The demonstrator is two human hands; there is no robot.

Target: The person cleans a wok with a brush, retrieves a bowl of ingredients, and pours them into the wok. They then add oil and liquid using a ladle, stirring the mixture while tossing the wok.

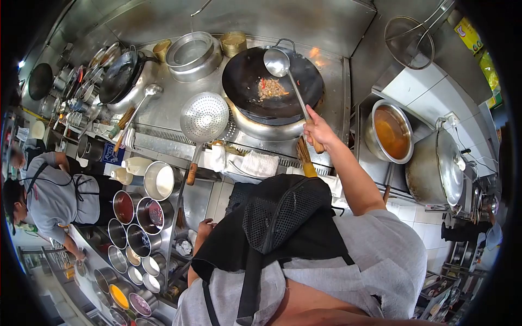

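Observation:
My right hand [318,130] is closed around the wooden handle of a long metal ladle [278,62]. The ladle's bowl hangs over the far side of a black wok [242,76] on the stove. Chopped pieces of food [270,89], pale brown with bits of red, lie in the middle of the wok. Flames [315,53] show beyond the wok's right rim. Down at my side, my left hand [204,227] is partly hidden by my arm and apron, and its fingers are hard to make out. It is near the counter of metal pots.
A perforated skimmer [205,117] lies left of the wok. To the right stand a bowl of brown broth [391,135] and a large lidded pot [433,168]. Several pots of sauces and ingredients [142,242] fill the left counter. A co-worker [68,187] bends at far left.

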